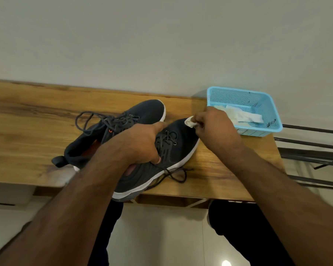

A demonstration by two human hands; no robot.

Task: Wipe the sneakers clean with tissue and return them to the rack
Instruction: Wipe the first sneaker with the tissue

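Two hands — left hand (142, 143) gripping sneaker (169, 156), right hand (215, 125) pinching tissue (189, 122)

Both bare forearms reached forward over the near sneaker (171, 150). The left hand (140, 143) lay across the sneaker's laces, fingers curled down over its side and index finger stretched toward its toe. The right hand (215, 123) sat just right of the toe, fingers bunched, pinching a crumpled tissue (189, 122) against the toe tip.
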